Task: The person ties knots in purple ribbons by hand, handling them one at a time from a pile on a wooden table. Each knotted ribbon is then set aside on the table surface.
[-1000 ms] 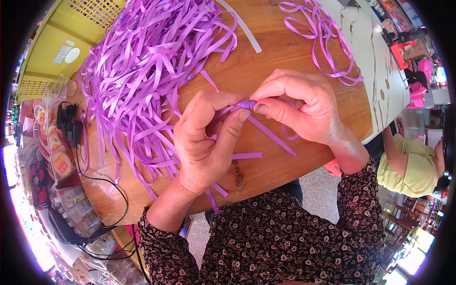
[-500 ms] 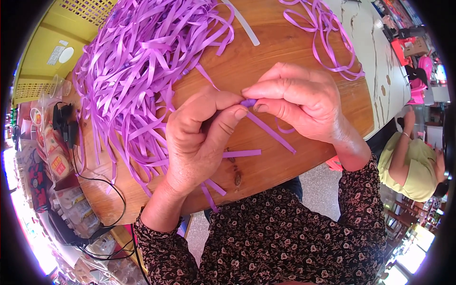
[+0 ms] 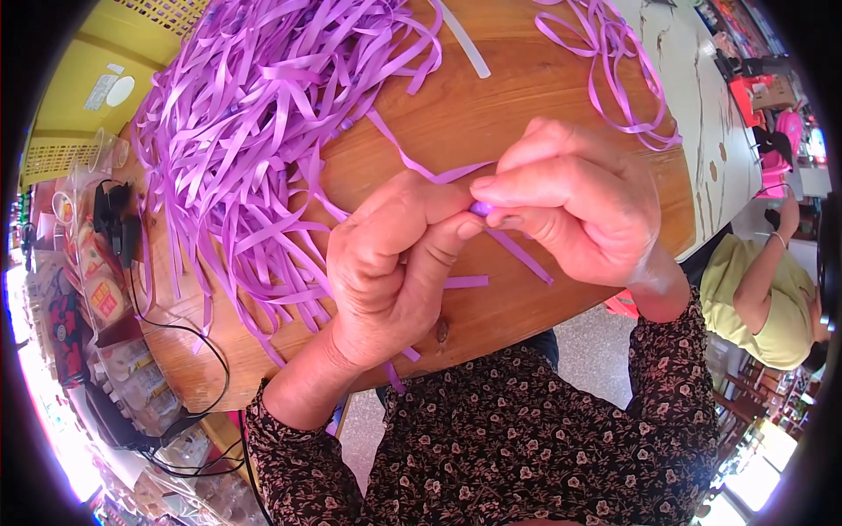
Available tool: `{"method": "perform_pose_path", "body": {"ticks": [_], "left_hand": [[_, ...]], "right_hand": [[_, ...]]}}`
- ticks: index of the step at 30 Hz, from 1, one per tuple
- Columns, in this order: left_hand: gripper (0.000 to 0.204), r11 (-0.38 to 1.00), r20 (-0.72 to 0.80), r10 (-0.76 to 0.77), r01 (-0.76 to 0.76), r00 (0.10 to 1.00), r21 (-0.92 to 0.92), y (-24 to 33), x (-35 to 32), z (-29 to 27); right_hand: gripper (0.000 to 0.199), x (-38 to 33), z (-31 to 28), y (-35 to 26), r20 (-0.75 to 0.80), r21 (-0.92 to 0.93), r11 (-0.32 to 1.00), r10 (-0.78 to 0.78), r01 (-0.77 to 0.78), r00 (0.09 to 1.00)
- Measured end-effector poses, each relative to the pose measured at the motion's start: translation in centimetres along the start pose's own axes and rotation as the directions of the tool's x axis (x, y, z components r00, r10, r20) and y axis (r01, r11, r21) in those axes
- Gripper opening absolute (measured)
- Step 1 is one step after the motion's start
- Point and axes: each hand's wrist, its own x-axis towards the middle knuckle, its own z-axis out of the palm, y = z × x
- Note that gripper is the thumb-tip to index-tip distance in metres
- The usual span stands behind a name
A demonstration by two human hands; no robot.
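My left hand (image 3: pixel 395 254) and my right hand (image 3: pixel 574 206) meet over the wooden table, thumbs and forefingers pinched together. Between their fingertips shows a small, darker purple lump (image 3: pixel 481 209) on a purple ribbon (image 3: pixel 524 256); whether it is a knot or a bead, I cannot tell. One end of the ribbon slants down to the right below my right fingers, and another strip (image 3: pixel 465 281) sticks out beside my left thumb. A big tangled heap of purple ribbons (image 3: pixel 254 114) lies left of my hands, with strands running toward them.
A yellow plastic crate (image 3: pixel 83 66) stands at the far left. More looped ribbons (image 3: pixel 627 70) lie at the far right, near a marbled white surface (image 3: pixel 706 114). A pale strip (image 3: pixel 465 39) rests on the wooden tabletop (image 3: pixel 526 88). A black cable (image 3: pixel 197 337) hangs at left; a person in yellow-green (image 3: pixel 763 298) is at right.
Both hands have shifted slightly right and a little down, still pinching the ribbon together. A strand now stretches from the heap to behind my right fingers.
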Motion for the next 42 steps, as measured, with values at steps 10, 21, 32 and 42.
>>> {"method": "perform_pose_path", "body": {"ticks": [10, 21, 32, 42], "left_hand": [[0.008, 0.980, 0.004, -0.166, 0.166, 0.986, -0.109, 0.1, -0.4, 0.4], [0.007, 0.980, 0.028, -0.126, 0.129, 0.992, -0.151, 2.7, -1.0, -0.1], [0.004, 0.873, 0.049, -0.380, 0.376, 0.924, -0.309, 3.9, -1.9, 0.4], [0.016, 0.490, 0.150, -0.609, 0.518, 0.779, -0.701, 1.7, -0.8, 0.4]], "right_hand": [[0.021, -0.6, 0.1, 1.2, 0.029, 0.041, 0.997, 0.067, -0.068, 0.997], [0.012, -1.3, 1.6, 0.2, -0.051, 0.258, 0.966, -0.004, 0.017, 0.999], [0.012, -2.1, 2.3, 0.1, -0.095, 0.214, 0.974, -0.051, 0.071, 0.994], [0.032, -1.8, 1.8, 0.7, 0.193, 0.627, 0.642, 0.419, -0.440, 0.887]]}}
